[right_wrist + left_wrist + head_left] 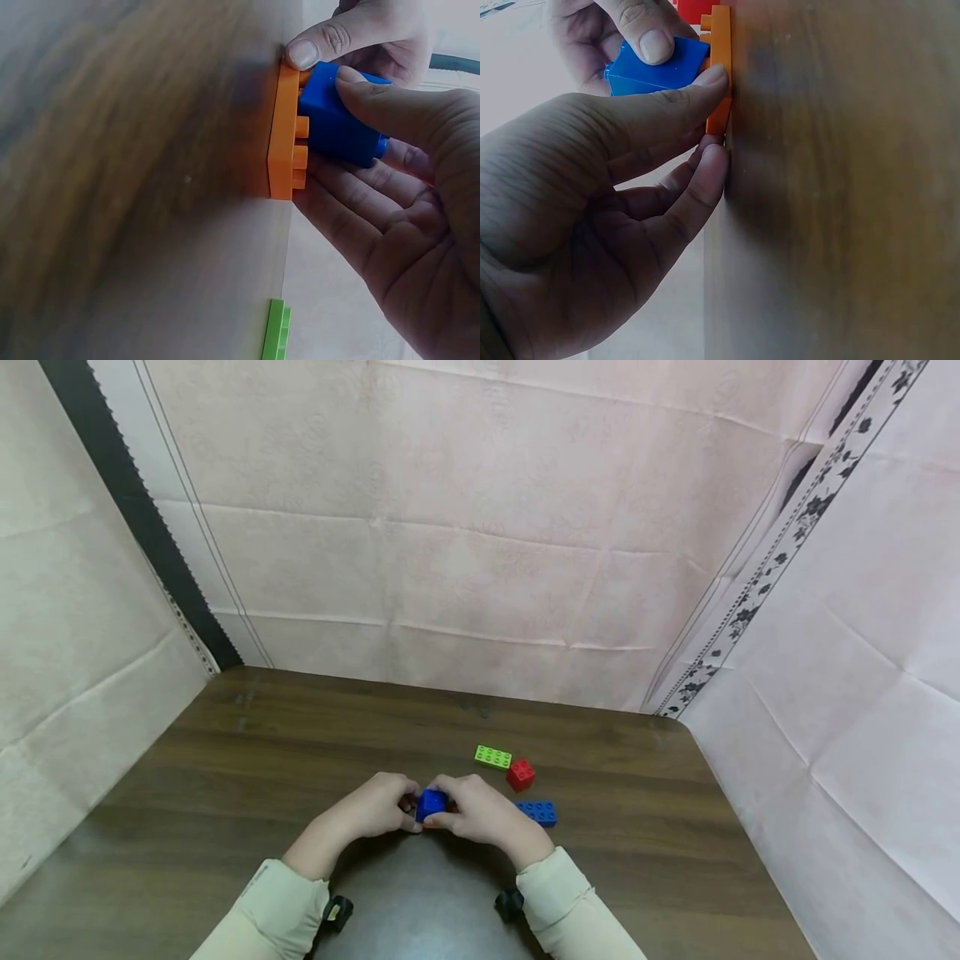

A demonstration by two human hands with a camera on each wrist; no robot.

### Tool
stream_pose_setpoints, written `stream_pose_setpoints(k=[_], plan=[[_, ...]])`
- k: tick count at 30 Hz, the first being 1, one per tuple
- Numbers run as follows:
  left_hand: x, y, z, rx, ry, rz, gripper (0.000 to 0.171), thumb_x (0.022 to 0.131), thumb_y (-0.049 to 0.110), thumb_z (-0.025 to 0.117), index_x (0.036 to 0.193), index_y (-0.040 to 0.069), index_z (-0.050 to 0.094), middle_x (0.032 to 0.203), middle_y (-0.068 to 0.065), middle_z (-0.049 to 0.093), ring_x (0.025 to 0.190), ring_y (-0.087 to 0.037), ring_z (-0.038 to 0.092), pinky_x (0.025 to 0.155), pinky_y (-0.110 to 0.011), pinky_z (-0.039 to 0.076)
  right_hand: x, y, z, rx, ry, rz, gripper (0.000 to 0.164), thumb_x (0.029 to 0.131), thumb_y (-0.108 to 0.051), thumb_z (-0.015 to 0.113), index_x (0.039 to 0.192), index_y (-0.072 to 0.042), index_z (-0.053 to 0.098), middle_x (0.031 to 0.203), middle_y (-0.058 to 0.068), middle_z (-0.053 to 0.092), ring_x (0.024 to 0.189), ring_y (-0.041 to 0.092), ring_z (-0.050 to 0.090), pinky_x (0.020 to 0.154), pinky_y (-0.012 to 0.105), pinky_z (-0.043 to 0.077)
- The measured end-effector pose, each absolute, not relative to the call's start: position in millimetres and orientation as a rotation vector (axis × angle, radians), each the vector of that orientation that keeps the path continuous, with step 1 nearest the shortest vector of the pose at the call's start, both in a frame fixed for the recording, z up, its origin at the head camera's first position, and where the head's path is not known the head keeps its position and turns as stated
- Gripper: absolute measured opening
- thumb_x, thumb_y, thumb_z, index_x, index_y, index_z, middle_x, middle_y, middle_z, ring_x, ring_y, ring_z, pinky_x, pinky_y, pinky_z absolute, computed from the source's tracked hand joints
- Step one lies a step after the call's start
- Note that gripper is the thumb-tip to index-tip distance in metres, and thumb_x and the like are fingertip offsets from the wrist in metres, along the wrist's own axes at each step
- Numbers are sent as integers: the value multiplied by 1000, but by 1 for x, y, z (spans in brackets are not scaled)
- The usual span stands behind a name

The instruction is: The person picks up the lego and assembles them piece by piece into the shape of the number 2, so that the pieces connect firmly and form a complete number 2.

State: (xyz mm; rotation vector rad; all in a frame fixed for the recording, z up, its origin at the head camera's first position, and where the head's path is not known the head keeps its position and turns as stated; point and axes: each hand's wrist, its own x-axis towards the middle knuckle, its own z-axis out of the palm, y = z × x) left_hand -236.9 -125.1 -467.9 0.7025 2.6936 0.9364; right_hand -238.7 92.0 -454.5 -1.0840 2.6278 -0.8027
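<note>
A blue block (431, 803) stands over an orange studded plate (282, 142) on the wooden table. My right hand (480, 810) grips the block between thumb and fingers. In the right wrist view the block (337, 112) sits a little tilted against the plate's studs, with several studs bare beside it. Whether it is fully pressed on, I cannot tell. My left hand (378, 806) pinches the plate's end; the left wrist view has its thumb and fingertips on the orange plate (721, 45). The fingers hide part of both pieces.
Right of the hands lie a green studded plate (492, 757), a red block (521, 775) and a blue studded plate (537, 813), partly behind the right hand. The wooden table (300, 727) ends at pale cloth hangings (480, 527) at the back and sides.
</note>
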Motion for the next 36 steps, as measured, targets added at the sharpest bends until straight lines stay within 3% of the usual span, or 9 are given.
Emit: stream_pose_setpoints(k=[10, 36], plan=[[-237, -124, -468, 726, 2708, 933, 25, 78, 15, 88, 94, 10, 69, 84, -1, 61, 75, -15, 54, 69, -37, 49, -238, 90, -453, -1075, 2655, -762, 38, 94, -33, 72, 126, -14, 62, 97, -7, 67, 75, 4, 58, 68, 18, 50], [-240, -122, -471, 727, 2733, 896, 26, 76, 17, 90, 83, 14, 65, 77, 0, 56, 70, -15, 50, 64, -34, 42, -237, 77, -444, -1095, 2717, -531, 37, 94, -29, 73, 124, -8, 66, 93, -5, 65, 72, 7, 54, 64, 19, 46]])
